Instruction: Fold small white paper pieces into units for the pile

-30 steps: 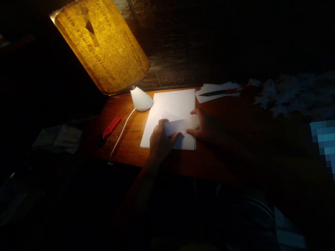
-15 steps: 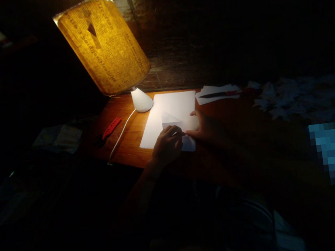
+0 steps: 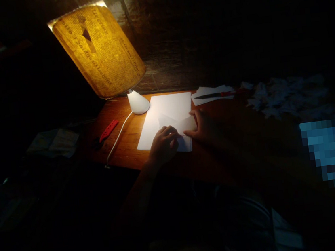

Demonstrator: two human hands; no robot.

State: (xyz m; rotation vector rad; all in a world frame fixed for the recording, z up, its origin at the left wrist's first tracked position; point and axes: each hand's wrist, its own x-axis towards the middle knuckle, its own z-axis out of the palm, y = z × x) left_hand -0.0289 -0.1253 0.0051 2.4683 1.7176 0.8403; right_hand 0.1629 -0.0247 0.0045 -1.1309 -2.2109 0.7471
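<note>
A small piece of white paper [image 3: 186,124] lies over a stack of white sheets [image 3: 171,104] under the lamp light. My left hand [image 3: 162,143] rests on the paper's near left part, its fingers bent and drawn together on it. My right hand [image 3: 200,126] grips the paper's right edge, with the thumb at the near side and the fingers curled at the far side. Shadow and the left hand hide part of the paper, so its folds are hard to make out.
A lamp [image 3: 103,52] with a print-covered shade stands at the back left, its white cord [image 3: 119,136] running forward. A red-handled tool [image 3: 108,129] lies left of it. At the back right, a red-handled knife [image 3: 209,96] rests on cut paper [image 3: 203,101], beside a heap of folded paper pieces [image 3: 288,94].
The whole view has shifted slightly, so things appear a little farther left. The paper's right part shows at a slightly different angle; both hands keep their hold.
</note>
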